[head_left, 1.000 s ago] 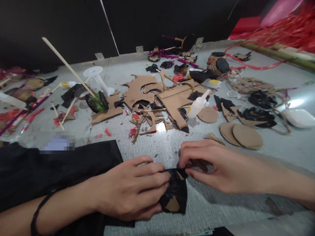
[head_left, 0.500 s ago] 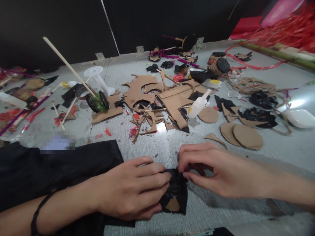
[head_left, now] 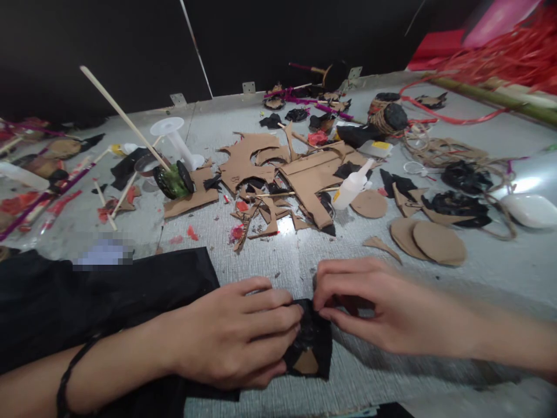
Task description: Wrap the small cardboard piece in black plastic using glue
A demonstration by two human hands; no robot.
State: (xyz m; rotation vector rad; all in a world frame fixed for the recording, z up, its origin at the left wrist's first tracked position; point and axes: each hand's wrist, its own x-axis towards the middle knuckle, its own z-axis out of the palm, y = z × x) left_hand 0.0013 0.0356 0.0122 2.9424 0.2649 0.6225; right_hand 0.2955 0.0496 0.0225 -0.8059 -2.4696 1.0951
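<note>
A small black fabric piece (head_left: 319, 354) lies on the grey surface, with a bit of brown cardboard (head_left: 307, 363) showing near its lower edge. Over its left side my left hand (head_left: 235, 334) is curled, fingers bent and pressing it down. At its top right corner my right hand (head_left: 361, 305) pinches the fabric edge between thumb and fingers. The left palm hides part of the piece. Under my left forearm spreads a larger black cloth (head_left: 174, 278).
Beyond my hands lie cardboard scraps (head_left: 250, 159), a white glue bottle (head_left: 351, 188) and cardboard discs (head_left: 438, 241). A wooden stick (head_left: 122, 116) leans from a dark green roll beside a white spool (head_left: 176, 139). Twine (head_left: 456, 151) and red strips (head_left: 517, 58) are at the right.
My right fingertips have shifted slightly left along the fabric edge and pinch closer together. My left hand stays in place.
</note>
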